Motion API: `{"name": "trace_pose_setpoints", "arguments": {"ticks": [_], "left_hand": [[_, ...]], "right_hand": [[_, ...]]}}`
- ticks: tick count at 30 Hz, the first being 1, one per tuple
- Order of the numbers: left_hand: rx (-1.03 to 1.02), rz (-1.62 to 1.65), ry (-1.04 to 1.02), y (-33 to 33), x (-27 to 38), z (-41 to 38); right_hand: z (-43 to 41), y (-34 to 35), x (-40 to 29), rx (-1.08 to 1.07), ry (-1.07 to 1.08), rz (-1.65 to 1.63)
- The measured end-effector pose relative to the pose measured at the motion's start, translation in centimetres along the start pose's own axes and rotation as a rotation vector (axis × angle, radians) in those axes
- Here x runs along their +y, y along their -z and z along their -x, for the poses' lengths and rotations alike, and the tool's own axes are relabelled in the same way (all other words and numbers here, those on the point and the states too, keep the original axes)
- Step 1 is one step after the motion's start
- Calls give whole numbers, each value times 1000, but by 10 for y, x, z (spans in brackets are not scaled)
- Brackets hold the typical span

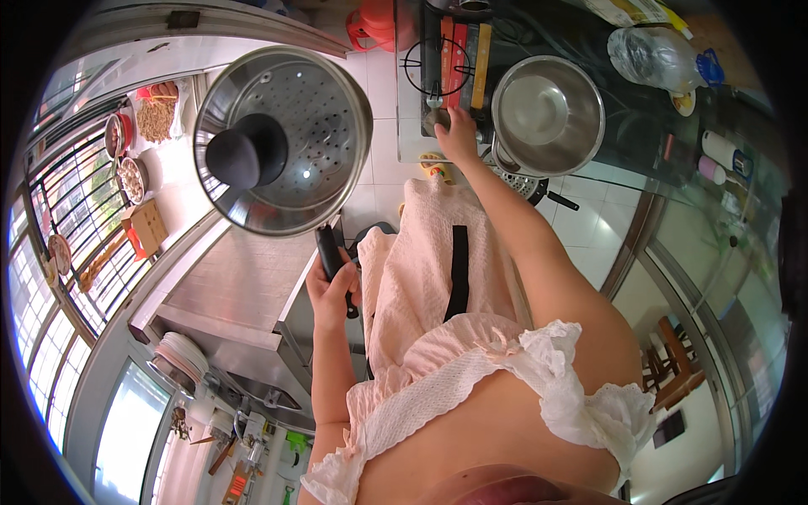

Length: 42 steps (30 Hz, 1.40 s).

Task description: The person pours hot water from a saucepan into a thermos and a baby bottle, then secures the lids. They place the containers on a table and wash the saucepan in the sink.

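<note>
My left hand grips the black handle of a steel pot on the left. A glass lid with a black knob covers the pot, and a perforated steamer insert shows through it. My right hand reaches forward to a gas stove, with thumb and fingers around its round grey knob. Just beyond is a burner with a black wire pot ring. Right of this hand, an uncovered steel pot stands on the dark glass top. Whether a flame burns cannot be seen.
A perforated pan with a black handle shows below the glass edge. A large clear bottle lies at the far right. A red plastic container stands behind. A steel-topped counter is on the left, with bowls and a cardboard box beyond.
</note>
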State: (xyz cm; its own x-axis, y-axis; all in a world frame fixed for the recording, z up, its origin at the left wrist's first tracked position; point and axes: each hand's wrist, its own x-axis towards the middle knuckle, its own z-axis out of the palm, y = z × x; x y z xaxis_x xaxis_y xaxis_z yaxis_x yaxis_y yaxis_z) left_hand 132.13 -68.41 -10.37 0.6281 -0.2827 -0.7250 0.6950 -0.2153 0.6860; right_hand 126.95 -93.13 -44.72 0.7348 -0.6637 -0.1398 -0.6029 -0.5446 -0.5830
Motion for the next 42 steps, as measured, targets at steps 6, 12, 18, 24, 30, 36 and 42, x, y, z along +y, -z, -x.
{"name": "trace_pose_setpoints", "arguments": {"ticks": [6,12,18,24,30,36,42], "left_hand": [[-92,-76,39,-13,-24,-42],[-231,-88,67,-32,-58,-92],[-304,-128,67,-59,-78,-139],[-356,-184,33,-72,-99,-189],[-380,-216,62,-82,-117,-219],[-415,-149,88,-98,-128,-229],[-406,-108,91,-109,-138,-234]], "right_hand": [[47,122,-27,-101,-1023,-1625],[44,148,0,40,-1322,-1918],[41,124,34,126,-1367,-1979],[51,147,32,290,-1220,-2003],[83,183,37,260,-1012,-2095],[94,213,37,306,-904,-2063],[95,221,36,293,-863,-2102]]}}
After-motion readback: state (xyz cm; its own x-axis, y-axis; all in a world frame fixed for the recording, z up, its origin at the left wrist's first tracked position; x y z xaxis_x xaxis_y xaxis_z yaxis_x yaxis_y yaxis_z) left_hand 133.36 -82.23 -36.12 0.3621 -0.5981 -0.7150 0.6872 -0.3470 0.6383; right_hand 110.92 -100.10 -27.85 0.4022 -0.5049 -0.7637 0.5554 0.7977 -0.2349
